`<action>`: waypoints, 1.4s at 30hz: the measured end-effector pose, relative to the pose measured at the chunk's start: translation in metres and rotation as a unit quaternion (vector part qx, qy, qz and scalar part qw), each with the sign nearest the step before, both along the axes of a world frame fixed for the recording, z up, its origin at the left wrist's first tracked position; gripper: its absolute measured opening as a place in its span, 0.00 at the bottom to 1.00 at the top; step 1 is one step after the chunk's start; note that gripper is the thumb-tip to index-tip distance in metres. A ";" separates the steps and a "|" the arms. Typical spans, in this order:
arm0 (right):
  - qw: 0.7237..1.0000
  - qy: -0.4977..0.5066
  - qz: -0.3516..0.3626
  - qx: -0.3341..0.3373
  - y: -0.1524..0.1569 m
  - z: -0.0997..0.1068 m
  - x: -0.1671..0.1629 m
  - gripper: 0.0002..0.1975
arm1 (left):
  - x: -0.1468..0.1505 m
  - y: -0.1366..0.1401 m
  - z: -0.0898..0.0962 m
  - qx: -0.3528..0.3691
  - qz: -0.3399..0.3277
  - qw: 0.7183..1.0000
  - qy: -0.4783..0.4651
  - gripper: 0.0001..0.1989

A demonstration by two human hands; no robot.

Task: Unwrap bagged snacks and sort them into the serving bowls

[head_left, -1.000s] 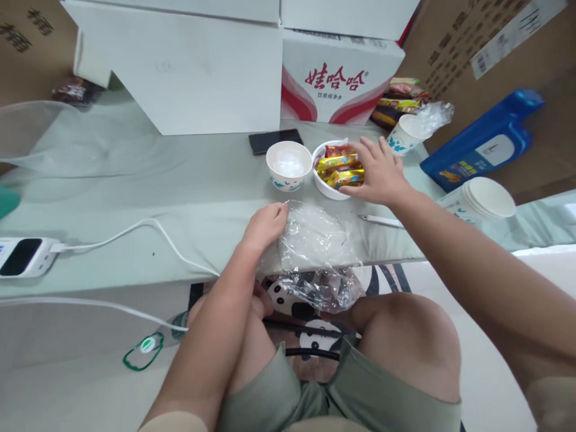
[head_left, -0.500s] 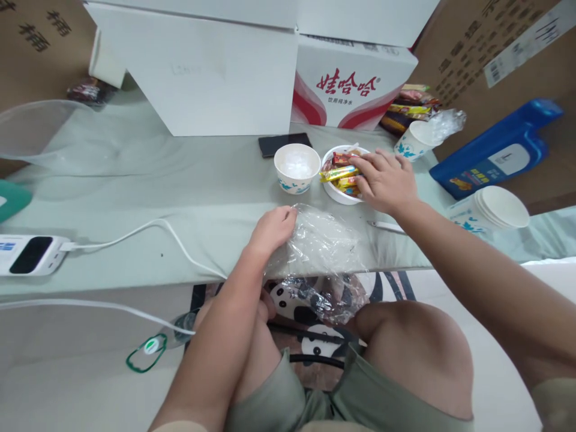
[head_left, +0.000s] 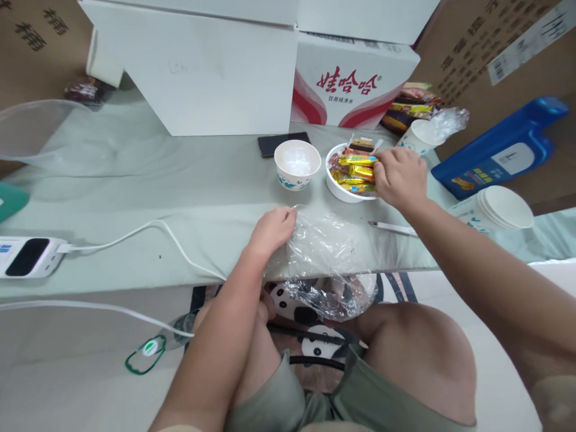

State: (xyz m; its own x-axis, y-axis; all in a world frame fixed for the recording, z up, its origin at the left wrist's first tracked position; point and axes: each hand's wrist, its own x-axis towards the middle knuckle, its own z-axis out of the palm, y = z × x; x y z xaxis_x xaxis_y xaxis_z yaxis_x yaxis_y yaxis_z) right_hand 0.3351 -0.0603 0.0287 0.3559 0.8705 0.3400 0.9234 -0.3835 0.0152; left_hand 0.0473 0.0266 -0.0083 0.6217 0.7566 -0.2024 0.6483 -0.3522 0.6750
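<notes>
My left hand point(head_left: 273, 229) is closed on the edge of a crinkled clear plastic bag point(head_left: 321, 246), which drapes over the table's front edge toward my knees. At the right side of a round white bowl point(head_left: 335, 191), my right hand point(head_left: 402, 177) curls its fingers over the rim, with the fingertips against the snacks. Small wrapped snacks point(head_left: 360, 172), mostly yellow with some red and brown, fill the bowl. Left of it stands a paper cup point(head_left: 297, 174) with a blue leaf print and clear plastic inside. A slim white cutter-like tool point(head_left: 392, 227) lies below my right hand.
Behind the cup lies a black phone point(head_left: 274, 144), before a white and red carton point(head_left: 348, 84). On the right are a blue bottle point(head_left: 495, 153), stacked paper cups point(head_left: 499, 209) and a cup point(head_left: 418, 135) holding plastic. A white power strip point(head_left: 31, 257) with cable sits left.
My right hand has moved from over the snacks to the bowl's right rim. The bowl has shifted slightly right and its snacks lie differently. My left hand stays on the bag.
</notes>
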 end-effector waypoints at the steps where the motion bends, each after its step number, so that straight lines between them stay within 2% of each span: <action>1: 1.000 -0.007 0.000 -0.017 0.000 0.002 -0.001 0.29 | 0.000 0.000 0.000 -0.002 -0.001 1.000 0.000 0.18; 4: 0.999 -0.028 0.009 -0.025 -0.002 0.009 -0.006 0.33 | 0.000 0.000 0.000 -0.003 -0.002 1.000 0.000 0.18; 7: 0.996 -0.053 0.073 -0.002 -0.007 0.009 -0.012 0.34 | 0.000 0.001 -0.001 -0.002 -0.004 1.000 -0.002 0.18; 9: 0.992 -0.059 0.112 -0.014 -0.010 0.004 -0.017 0.31 | 0.000 0.001 -0.001 -0.002 -0.004 1.000 -0.002 0.18; 14: 0.992 -0.049 0.109 -0.043 -0.017 -0.009 -0.028 0.30 | 0.001 0.001 0.001 -0.003 -0.003 1.000 0.012 0.18; 18: 0.988 -0.091 0.126 0.010 -0.024 -0.004 -0.025 0.29 | 0.002 0.000 0.003 -0.008 0.000 1.000 0.015 0.18; 21: 0.980 -0.114 0.151 0.066 -0.035 -0.005 -0.018 0.23 | 0.003 0.000 0.004 -0.018 0.000 1.000 0.015 0.17; 24: 0.984 -0.093 0.132 0.079 -0.043 -0.013 -0.011 0.18 | 0.003 0.001 0.003 -0.021 0.000 1.000 0.015 0.17; 29: 0.992 -0.009 0.113 0.056 -0.035 -0.013 0.012 0.14 | 0.005 0.003 0.000 -0.011 -0.002 1.000 0.014 0.18; 32: 0.996 0.013 0.077 0.041 -0.026 -0.003 0.028 0.21 | 0.006 0.004 -0.002 0.000 -0.002 1.000 0.011 0.18; 34: 0.998 0.034 0.058 0.007 -0.021 0.000 0.034 0.23 | 0.006 0.004 -0.003 0.005 0.000 1.000 0.008 0.18; 38: 0.993 0.078 0.065 -0.060 -0.016 -0.002 0.038 0.21 | 0.007 0.005 -0.004 0.001 0.003 1.000 0.002 0.18; 42: 0.993 0.075 0.063 -0.061 -0.018 0.000 0.034 0.21 | 0.007 0.006 -0.005 -0.009 0.006 1.000 0.002 0.17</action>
State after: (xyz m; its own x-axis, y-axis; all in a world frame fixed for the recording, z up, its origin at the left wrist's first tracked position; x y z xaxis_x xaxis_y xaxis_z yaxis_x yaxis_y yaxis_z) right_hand 0.3690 -0.0784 0.0287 0.2810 0.9425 0.1811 0.9591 -0.2691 -0.0877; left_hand 0.0548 0.0325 -0.0134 0.6124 0.7596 -0.2188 0.6549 -0.3325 0.6787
